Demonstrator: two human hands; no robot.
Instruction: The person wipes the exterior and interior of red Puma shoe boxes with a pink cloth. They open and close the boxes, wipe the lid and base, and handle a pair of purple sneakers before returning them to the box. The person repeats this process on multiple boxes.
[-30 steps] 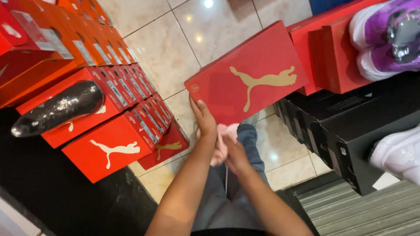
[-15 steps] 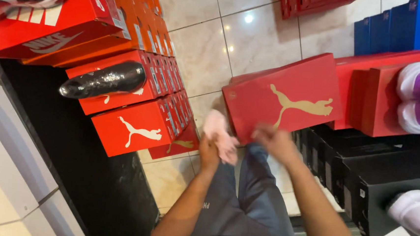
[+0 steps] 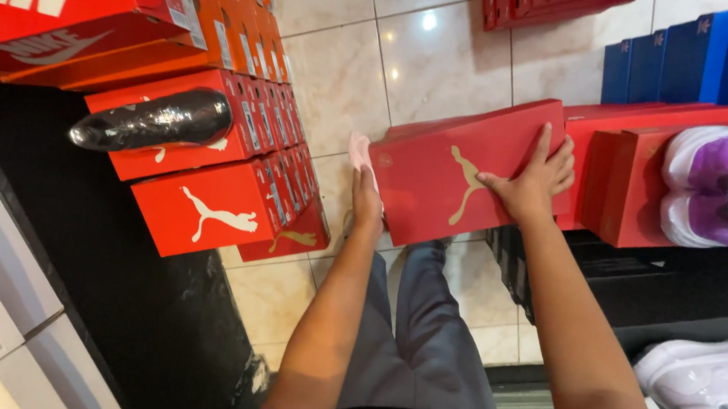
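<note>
We've got the red shoebox (image 3: 460, 173) held up over the tiled floor (image 3: 443, 56), dead centre. Our left hand (image 3: 367, 198) grips its near corner at eight o'clock, and our right hand (image 3: 532, 180) lies spread flat on the lid at three o'clock. At nine o'clock sits a stack of red boxes (image 3: 211, 194), with a black shoe (image 3: 152, 120) on top.

Head camera, looking steeply down from the wearer's own height

One close view only: forearms enter from 6 o'clock, tiled floor (image 3: 443, 56) runs toward 12, stacked shoe boxes (image 3: 213, 160) at 9 to 11, shelves of boxes and shoes at 2 to 4.
</note>
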